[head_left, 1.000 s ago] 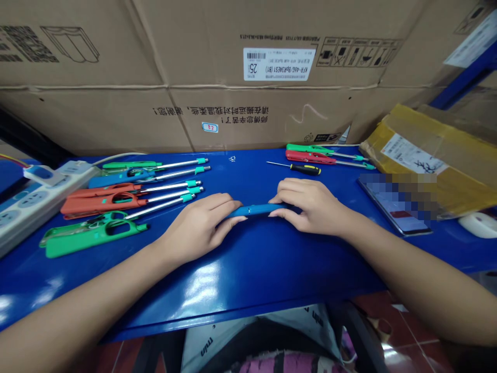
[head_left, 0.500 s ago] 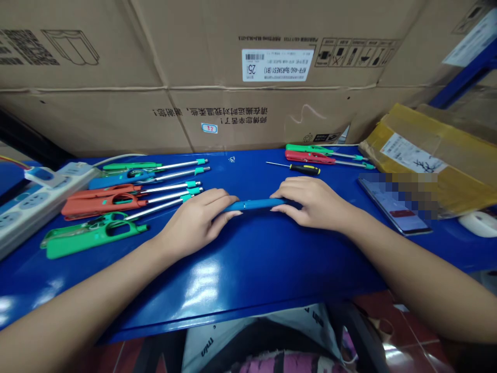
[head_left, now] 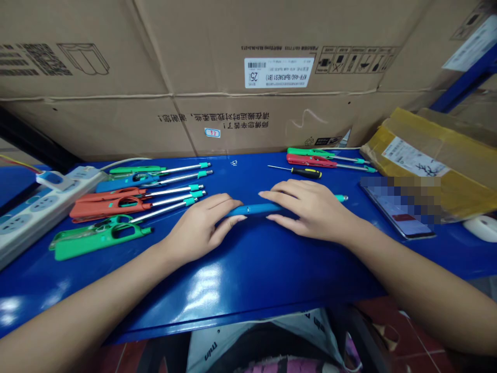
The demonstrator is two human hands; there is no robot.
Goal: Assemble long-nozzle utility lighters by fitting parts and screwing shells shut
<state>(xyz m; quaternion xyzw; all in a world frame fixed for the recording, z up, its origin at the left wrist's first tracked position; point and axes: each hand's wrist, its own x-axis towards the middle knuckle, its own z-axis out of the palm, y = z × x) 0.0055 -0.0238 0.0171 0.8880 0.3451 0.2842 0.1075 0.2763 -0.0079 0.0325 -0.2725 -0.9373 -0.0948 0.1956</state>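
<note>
over the table (head_left: 240,280), left hand (head_left: 200,223) pinches a blue handle (head_left: 259,209) (right hand (head_left: 312,210), fingers apart, around it)

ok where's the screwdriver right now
In the head view, the screwdriver lies on the blue table, right of centre, between the red lighter behind it and the person's right hand in front.

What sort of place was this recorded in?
Probably a small workbench for assembly or repair: a screwdriver and several similar long lighters lie on a blue tabletop, with a power strip at the left.
</note>
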